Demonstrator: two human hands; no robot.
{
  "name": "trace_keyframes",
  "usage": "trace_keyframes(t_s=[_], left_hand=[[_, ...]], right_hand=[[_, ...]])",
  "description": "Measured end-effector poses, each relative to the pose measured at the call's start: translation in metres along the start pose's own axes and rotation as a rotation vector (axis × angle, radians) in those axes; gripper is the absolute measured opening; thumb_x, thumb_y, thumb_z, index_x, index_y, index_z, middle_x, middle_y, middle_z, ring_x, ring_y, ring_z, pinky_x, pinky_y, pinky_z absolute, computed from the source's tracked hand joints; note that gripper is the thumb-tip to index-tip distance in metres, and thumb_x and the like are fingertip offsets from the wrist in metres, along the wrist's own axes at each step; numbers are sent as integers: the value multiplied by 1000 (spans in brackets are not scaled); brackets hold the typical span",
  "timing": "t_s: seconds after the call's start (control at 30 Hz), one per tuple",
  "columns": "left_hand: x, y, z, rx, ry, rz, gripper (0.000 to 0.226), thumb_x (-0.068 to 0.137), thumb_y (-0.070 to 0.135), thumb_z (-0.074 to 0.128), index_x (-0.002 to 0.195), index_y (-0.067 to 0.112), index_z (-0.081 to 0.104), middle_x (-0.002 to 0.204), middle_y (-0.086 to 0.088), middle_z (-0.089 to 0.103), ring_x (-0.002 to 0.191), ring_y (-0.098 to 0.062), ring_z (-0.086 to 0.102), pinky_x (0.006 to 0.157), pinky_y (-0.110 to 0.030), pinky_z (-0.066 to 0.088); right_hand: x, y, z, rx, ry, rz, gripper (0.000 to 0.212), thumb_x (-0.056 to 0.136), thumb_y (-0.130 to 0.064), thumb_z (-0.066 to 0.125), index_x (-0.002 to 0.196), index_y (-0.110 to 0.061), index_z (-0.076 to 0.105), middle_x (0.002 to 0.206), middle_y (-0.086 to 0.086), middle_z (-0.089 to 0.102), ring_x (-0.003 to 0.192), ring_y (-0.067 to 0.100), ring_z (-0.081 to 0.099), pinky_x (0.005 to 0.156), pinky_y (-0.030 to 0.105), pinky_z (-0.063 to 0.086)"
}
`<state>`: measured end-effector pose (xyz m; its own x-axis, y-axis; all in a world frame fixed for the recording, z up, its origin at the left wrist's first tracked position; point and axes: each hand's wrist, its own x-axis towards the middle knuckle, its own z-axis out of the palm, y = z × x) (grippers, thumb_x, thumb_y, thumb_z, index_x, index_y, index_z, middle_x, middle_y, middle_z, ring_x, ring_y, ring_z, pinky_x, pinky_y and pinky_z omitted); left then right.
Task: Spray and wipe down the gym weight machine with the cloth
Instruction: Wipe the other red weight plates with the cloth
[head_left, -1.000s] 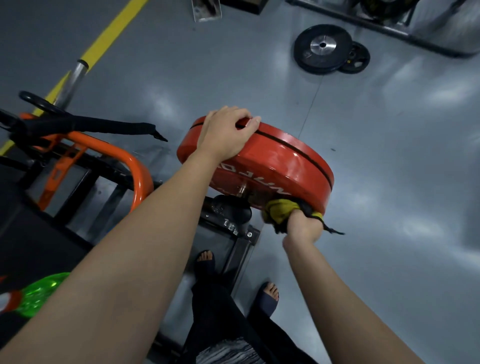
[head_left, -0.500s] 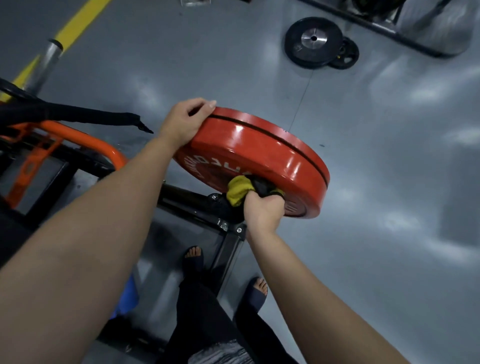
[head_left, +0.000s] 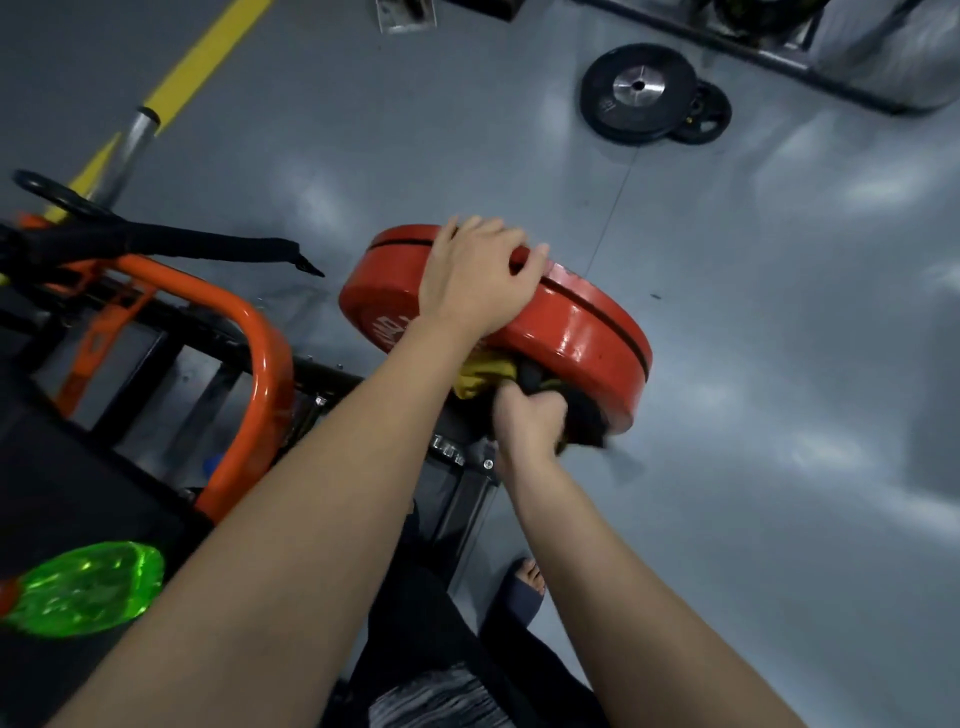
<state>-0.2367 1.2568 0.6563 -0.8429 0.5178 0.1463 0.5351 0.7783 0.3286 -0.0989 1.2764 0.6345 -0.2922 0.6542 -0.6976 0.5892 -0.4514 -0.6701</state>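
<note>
Now the left hand (head_left: 475, 275) curls over the rim of the red weight plate (head_left: 587, 332) while the right hand (head_left: 527, 421) clutches the yellow cloth (head_left: 483, 374) against its near face. Loosen that top grip and the plate may turn, snagging the cloth underneath.

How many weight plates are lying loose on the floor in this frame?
2. A large black plate lies at upper right; a smaller black plate sits tucked against its right side, partly overlapped. Others may be hidden beyond the frame.
</note>
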Motion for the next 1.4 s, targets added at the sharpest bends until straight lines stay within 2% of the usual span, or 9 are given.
trace_keyframes(t_s=[0.2,0.37,0.53,0.87,1.1,1.2,1.27,1.33,1.4], left_hand=[[5,-8,-8,-31,-33,47,41,99,55,42,98,26,71,97,10,66,103,-16,57,106,-37,30],[6,-18,-15,-76,-64,57,43,99,57,40,95,26,69,97,11,67,101,-15,56,105,-38,33],[11,-45,-18,-179,-62,40,42,101,56,43,93,24,70,96,10,68,98,-16,58,95,-35,35],[17,-130,-10,-578,-120,-269,49,100,55,47,79,12,60,71,7,55,72,-12,53,73,-34,41],[2,-120,-28,-290,-20,-325,43,108,34,45,142,11,56,140,-15,61,132,-37,51,117,-51,33],[-3,-39,-26,-280,106,-152,43,105,36,47,136,10,60,137,-13,63,129,-34,55,118,-53,32],[-4,8,-16,-226,-2,34,40,103,40,49,132,17,65,144,-5,60,139,-22,49,124,-45,19],[-6,22,-6,-165,-115,147,35,102,45,48,121,26,70,137,4,64,137,-15,49,127,-42,8],[-10,16,-3,-84,-92,197,34,100,47,45,109,28,71,113,8,69,119,-16,57,125,-41,14]], right_hand=[[14,9,-18,160,-13,34,21,67,-9,65,87,-11,61,90,6,68,81,26,68,81,40,60],[29,17,-36,199,35,63,29,88,6,59,83,-22,51,90,-3,59,78,9,58,84,33,50],[29,21,-27,60,52,42,14,81,-1,65,83,-14,60,89,3,66,87,26,67,81,38,55],[9,9,8,145,82,-4,12,85,3,56,79,-6,52,81,5,56,74,23,56,69,34,48],[36,11,-27,404,194,161,16,92,6,55,98,-9,55,114,15,63,92,34,65,83,42,54],[17,3,-6,482,155,248,31,98,-9,57,127,1,54,115,12,61,101,32,64,94,41,55],[-2,-9,10,499,166,273,40,100,-17,54,136,-1,52,127,11,59,117,32,59,104,36,47],[-13,-15,19,399,111,211,34,96,-15,57,129,-12,57,134,11,58,124,34,55,110,40,44],[-17,-20,14,456,-16,187,22,87,-4,60,108,-11,61,116,16,66,104,36,64,89,43,57]])
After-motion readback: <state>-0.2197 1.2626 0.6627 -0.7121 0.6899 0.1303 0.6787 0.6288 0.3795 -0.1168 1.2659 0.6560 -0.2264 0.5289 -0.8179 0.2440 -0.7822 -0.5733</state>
